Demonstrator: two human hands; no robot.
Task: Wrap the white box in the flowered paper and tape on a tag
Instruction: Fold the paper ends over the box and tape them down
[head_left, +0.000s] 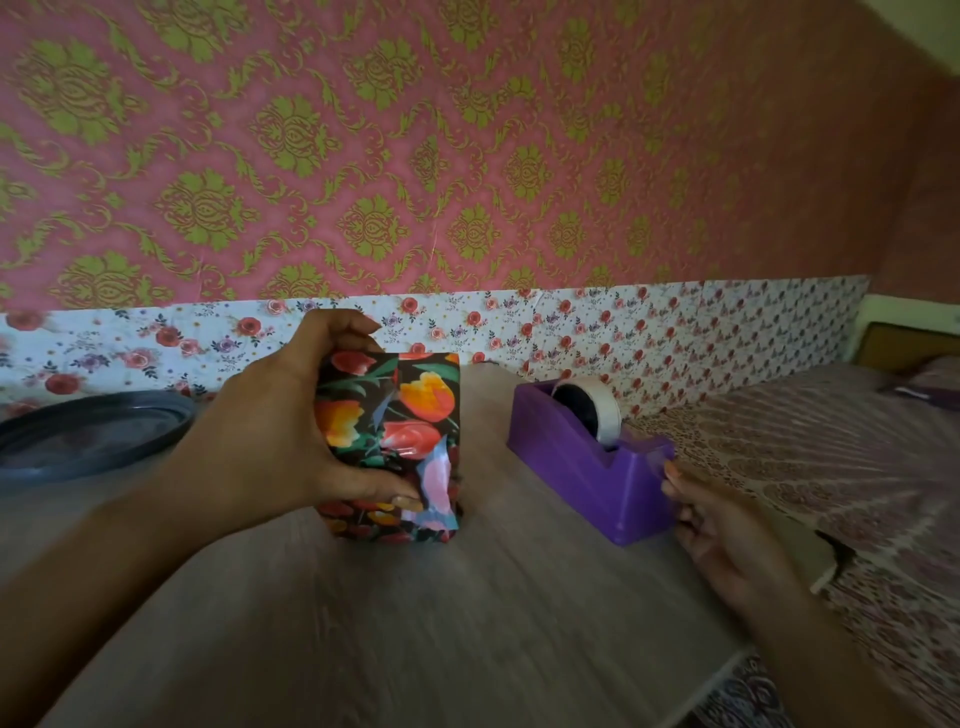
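Two hands divide the work: left hand (291, 431) grips the flower-wrapped box (389, 415) upright at frame centre, thumb pinning its loose flap (437, 475); right hand (722, 525) pinches the tape end (658, 460) at the purple tape dispenser (571, 457), likely to seal it.

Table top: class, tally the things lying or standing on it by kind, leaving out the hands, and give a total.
wrapped box: 1
tape dispenser: 1
tape roll: 1
dark round tray: 1
Total: 4
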